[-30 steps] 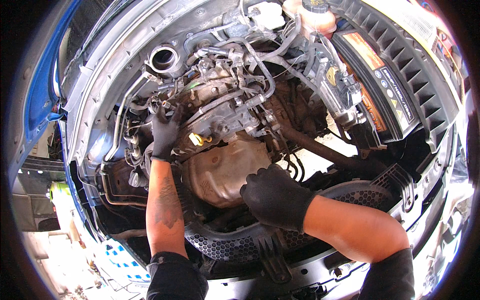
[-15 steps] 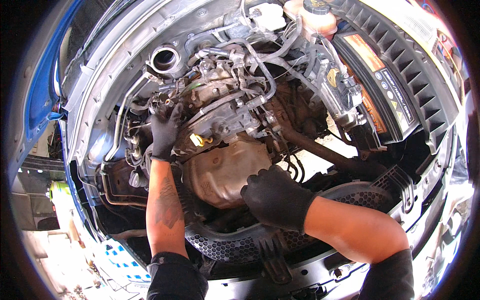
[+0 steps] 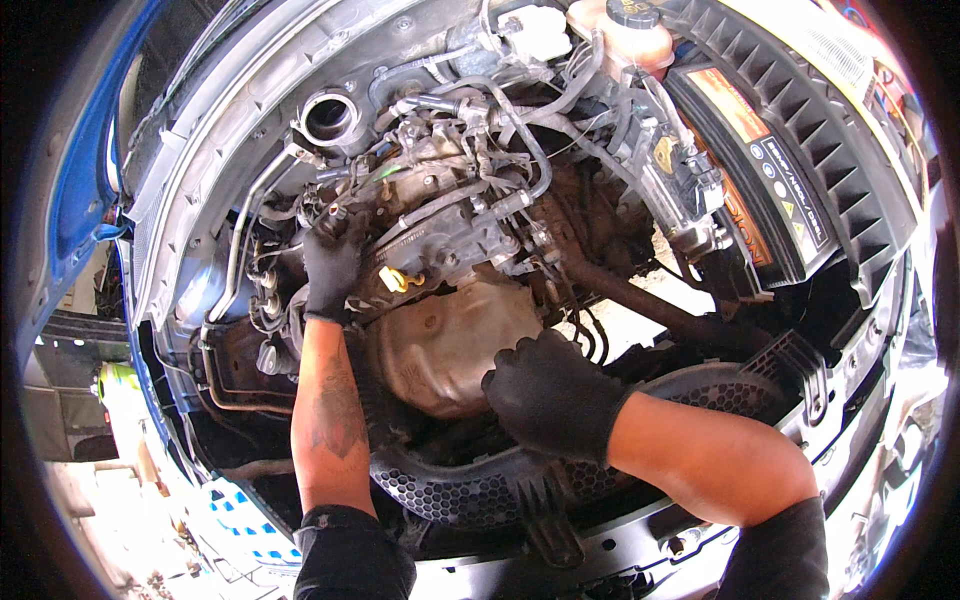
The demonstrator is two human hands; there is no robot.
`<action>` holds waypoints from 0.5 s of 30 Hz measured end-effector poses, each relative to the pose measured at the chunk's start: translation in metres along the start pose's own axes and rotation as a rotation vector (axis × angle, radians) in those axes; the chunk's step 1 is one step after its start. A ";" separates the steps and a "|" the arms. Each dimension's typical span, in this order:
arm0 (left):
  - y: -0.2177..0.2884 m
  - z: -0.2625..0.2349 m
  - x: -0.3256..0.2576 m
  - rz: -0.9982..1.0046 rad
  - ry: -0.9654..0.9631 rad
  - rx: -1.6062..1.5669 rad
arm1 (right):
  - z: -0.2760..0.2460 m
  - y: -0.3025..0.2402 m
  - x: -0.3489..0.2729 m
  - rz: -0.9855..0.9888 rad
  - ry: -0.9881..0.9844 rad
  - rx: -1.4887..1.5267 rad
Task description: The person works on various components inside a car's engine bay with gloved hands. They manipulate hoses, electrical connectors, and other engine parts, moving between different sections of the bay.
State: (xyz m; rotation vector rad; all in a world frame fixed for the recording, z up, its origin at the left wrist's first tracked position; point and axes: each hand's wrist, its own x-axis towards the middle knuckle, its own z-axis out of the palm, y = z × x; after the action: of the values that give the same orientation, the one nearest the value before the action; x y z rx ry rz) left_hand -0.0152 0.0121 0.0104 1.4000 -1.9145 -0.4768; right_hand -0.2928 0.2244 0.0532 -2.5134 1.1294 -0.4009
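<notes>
Both my hands wear black gloves over a car's exposed engine [image 3: 440, 240]. At the engine's left end, my left hand [image 3: 333, 268] reaches in with fingers curled against a small metal part [image 3: 335, 212] that shows at the fingertips; its kind is too small to make out. My right hand [image 3: 555, 395] is a fist, back of the hand up, in front of the lower right of a brownish metal heat shield [image 3: 440, 345]. Whatever that fist may hold is hidden. Between the hands, a yellow dipstick handle [image 3: 398, 280] sticks out above the shield.
At the right stands a black battery [image 3: 760, 180] beside a ribbed black trim panel [image 3: 830, 140]. A pinkish coolant tank [image 3: 630, 40] sits far right of centre. An open round metal pipe [image 3: 330, 118] is behind my left hand. A honeycomb-patterned black duct [image 3: 440, 490] runs along the front.
My left hand's fingers have drawn in and its wrist has turned slightly, so the small metal part shows more. My right fist has hardly moved.
</notes>
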 end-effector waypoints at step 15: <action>0.005 -0.003 -0.008 -0.026 -0.003 -0.273 | 0.000 0.003 0.002 -0.037 -0.078 0.000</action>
State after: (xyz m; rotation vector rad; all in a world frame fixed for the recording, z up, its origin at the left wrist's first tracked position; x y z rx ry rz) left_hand -0.0151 0.0216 0.0130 1.2466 -1.7591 -0.7240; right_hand -0.2936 0.2213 0.0521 -2.5297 1.0548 -0.3104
